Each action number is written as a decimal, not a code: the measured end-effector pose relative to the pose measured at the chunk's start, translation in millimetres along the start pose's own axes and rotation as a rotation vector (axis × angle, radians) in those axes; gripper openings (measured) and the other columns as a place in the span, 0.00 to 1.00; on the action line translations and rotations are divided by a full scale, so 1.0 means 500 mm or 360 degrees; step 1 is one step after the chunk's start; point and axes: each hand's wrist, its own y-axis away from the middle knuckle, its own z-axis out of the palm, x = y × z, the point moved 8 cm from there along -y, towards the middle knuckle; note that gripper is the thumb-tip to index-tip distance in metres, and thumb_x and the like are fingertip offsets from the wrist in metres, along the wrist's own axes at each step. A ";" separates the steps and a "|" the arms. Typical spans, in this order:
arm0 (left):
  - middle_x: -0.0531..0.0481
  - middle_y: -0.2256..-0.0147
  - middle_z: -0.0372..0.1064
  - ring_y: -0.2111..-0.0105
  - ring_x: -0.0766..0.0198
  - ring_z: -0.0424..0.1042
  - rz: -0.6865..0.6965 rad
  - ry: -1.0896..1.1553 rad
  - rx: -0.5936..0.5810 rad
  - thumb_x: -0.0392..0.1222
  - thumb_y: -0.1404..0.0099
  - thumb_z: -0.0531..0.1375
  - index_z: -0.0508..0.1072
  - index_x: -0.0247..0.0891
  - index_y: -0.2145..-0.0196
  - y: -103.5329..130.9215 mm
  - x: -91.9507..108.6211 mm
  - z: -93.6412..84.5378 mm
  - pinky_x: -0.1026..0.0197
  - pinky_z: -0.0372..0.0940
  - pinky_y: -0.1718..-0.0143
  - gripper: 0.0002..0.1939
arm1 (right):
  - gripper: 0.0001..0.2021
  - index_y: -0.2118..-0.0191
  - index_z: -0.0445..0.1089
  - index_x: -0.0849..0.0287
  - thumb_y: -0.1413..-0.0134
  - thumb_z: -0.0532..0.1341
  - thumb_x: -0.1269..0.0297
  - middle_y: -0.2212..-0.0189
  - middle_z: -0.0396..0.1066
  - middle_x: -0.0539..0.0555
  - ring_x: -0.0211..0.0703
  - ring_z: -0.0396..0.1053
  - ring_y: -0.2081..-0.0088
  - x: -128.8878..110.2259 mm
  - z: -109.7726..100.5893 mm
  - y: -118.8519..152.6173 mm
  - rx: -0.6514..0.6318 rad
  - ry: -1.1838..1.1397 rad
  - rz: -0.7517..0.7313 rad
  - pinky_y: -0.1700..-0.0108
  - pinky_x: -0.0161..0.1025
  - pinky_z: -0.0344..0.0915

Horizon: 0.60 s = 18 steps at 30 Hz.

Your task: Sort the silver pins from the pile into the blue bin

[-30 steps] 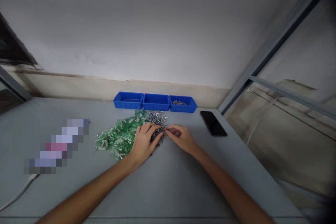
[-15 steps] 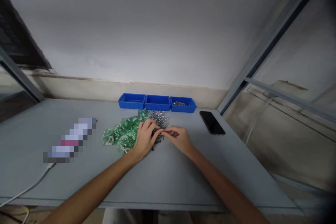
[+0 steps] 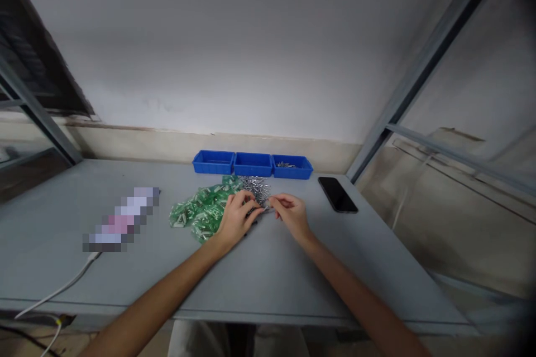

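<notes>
My left hand (image 3: 237,216) is closed in a pinch beside a pile of thin silver screws or nails (image 3: 256,185). Facing it, my right hand (image 3: 292,216) pinches too, its fingertips close to those of the left. A small pale, shiny piece (image 3: 266,207) shows between the fingertips; its kind is too small to make out, and I cannot tell which hand grips it. Green see-through plastic bags (image 3: 205,206) with small whitish pieces lie against my left hand. A few dark screw-like pieces (image 3: 251,227) are partly hidden below that hand.
Three blue bins (image 3: 253,165) stand in a row near the wall; the right one holds silver pieces. A black phone (image 3: 337,194) lies at the right. A blurred-out object (image 3: 123,220) with a white cable (image 3: 62,288) is at the left. Metal posts flank the grey table (image 3: 268,284).
My fingertips have drawn slightly apart, the right hand shifting a little to the right, and a pale piece now shows between them. The whole view has also shifted slightly.
</notes>
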 end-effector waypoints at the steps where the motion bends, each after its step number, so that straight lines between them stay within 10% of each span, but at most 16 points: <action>1: 0.47 0.61 0.64 0.59 0.61 0.64 0.0014 -0.0031 0.0011 0.43 0.35 0.54 0.73 0.39 0.67 0.000 0.000 -0.002 0.57 0.56 0.58 0.09 | 0.14 0.73 0.72 0.63 0.58 0.63 0.54 0.84 0.67 0.50 0.31 0.56 0.85 -0.001 -0.004 -0.004 0.0013 -0.0011 -0.0008 0.84 0.30 0.53; 18: 0.44 0.57 0.66 0.58 0.60 0.66 0.0393 -0.0047 -0.0107 0.38 0.35 0.53 0.74 0.40 0.63 0.025 0.063 0.030 0.57 0.59 0.59 0.10 | 0.29 0.61 0.75 0.64 0.54 0.55 0.41 0.86 0.63 0.49 0.35 0.58 0.84 0.063 -0.185 -0.119 0.0412 0.0521 -0.0087 0.81 0.32 0.53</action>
